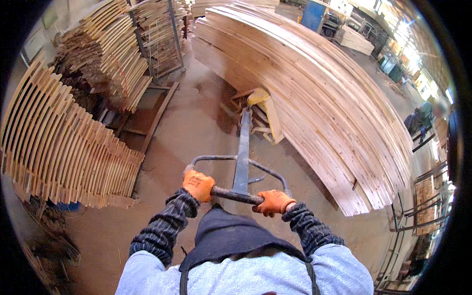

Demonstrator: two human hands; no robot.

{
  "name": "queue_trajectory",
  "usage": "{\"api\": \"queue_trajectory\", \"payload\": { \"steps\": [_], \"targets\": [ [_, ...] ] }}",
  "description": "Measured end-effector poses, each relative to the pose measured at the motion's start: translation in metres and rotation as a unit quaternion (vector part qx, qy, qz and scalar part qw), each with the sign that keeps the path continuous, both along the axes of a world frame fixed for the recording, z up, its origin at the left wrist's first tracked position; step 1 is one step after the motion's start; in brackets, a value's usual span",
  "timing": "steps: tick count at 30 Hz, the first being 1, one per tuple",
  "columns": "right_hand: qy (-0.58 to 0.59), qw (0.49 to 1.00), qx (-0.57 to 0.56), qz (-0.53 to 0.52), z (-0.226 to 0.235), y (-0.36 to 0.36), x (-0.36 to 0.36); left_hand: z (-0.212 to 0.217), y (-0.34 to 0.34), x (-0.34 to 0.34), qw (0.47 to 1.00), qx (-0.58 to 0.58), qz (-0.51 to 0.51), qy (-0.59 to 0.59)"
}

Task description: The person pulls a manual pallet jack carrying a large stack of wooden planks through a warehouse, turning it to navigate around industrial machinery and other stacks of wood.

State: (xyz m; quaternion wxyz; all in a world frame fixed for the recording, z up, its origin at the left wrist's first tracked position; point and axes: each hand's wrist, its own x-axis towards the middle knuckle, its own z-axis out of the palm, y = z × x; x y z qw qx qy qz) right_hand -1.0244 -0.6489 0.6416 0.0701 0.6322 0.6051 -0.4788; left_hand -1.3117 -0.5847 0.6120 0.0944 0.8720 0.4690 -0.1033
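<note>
Both my hands wear orange gloves and grip the dark handle bar (236,195) of a pallet jack. My left hand (198,185) is closed round the bar's left end, and my right hand (273,202) wraps its right end. From the bar the grey steel shaft (242,152) runs forward to the jack's yellow body (265,109). That body stands against a long stack of pale wooden boards (314,93); its forks are hidden. A curved tube of the handle loops out on both sides of the shaft.
Stacked boards with spacers (69,137) stand close on the left, with another pile (110,59) behind. A metal rack (157,39) holds boards farther back. Metal frames (418,216) line the right. A person (422,118) is at the far right. Brown floor (182,123) lies between the stacks.
</note>
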Motion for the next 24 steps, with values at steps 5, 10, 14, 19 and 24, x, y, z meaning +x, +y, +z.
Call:
{"api": "queue_trajectory", "payload": {
  "steps": [5,10,14,19,24],
  "targets": [
    [-0.008,0.999,0.024,0.037,0.04,-0.005,0.03,0.031,-0.015,0.02,0.997,0.03,-0.009,-0.072],
    [0.069,0.993,0.079,0.057,0.074,0.004,0.052,0.059,-0.001,0.006,0.957,0.182,-0.094,-0.204],
    [0.13,0.958,0.234,0.103,0.095,0.014,0.06,0.063,0.035,-0.023,0.866,0.378,-0.119,-0.305],
    [0.161,0.928,0.33,0.069,0.117,0.044,0.012,0.073,0.093,-0.068,0.798,0.481,-0.135,-0.337],
    [0.08,0.878,0.471,0.004,0.125,0.063,-0.019,0.099,0.147,-0.087,0.767,0.496,-0.192,-0.359]
  ]
}}
